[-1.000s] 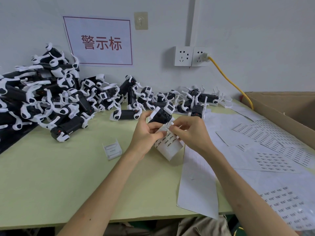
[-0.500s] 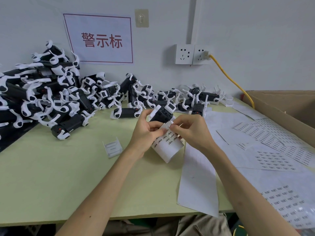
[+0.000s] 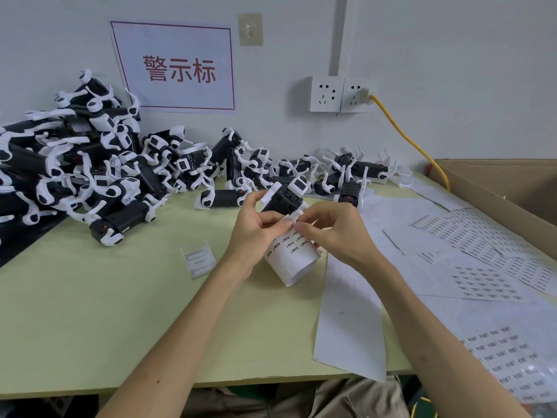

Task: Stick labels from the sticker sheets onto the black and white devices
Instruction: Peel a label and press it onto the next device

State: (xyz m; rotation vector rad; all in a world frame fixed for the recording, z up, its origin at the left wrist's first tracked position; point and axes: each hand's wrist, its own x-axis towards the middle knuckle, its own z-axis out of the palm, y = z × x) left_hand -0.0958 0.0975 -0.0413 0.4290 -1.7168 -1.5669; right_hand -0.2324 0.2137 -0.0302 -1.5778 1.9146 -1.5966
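Above the middle of the pale green table (image 3: 90,327), both hands meet around one black and white device (image 3: 284,197). The left hand (image 3: 256,233) is curled narrow, thumb and fingers gripping the device together with a curved sticker sheet (image 3: 291,257) that bows outward below the knuckles toward 6 o'clock. The right hand (image 3: 334,233) is pinched nearly closed, thumb and forefinger tips meeting at the sheet's upper edge, touching the left thumb; whether a label sits between them is too small to tell.

The held device is a blocky matte black body with glossy white plastic end pieces, jutting up toward 12 o'clock from the fingers. The sheet is thin white paper printed with rows of small dark labels.

At 10 o'clock from the hands a pile of devices (image 3: 90,164) lies heaped against the wall, stretching across to 1 o'clock. A small ribbed white plastic clip (image 3: 199,260) lies at 9 o'clock. Flat sticker sheets (image 3: 482,279) overlap at 3 to 4 o'clock, beside a cardboard box (image 3: 497,188).
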